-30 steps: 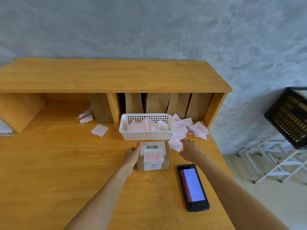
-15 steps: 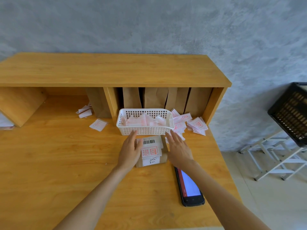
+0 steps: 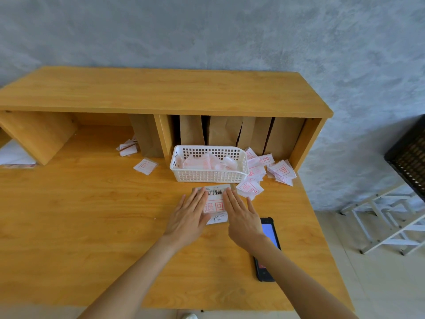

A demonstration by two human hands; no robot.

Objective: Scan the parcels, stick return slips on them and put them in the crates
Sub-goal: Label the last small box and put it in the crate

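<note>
Hands flat on parcel [image 3: 215,204]: left hand [image 3: 187,218] and right hand [image 3: 242,217], fingers straight, pressing return slip [image 3: 215,207].

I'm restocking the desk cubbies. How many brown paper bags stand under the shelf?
5: one left of the divider, four in the right cubby behind the white basket. More may be hidden.

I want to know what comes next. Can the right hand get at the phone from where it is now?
Probably yes. The right hand lies flat on the parcel, and the phone lies on the desk just beside and under that wrist. Nothing stands between them; the hand only needs to draw back.
</note>
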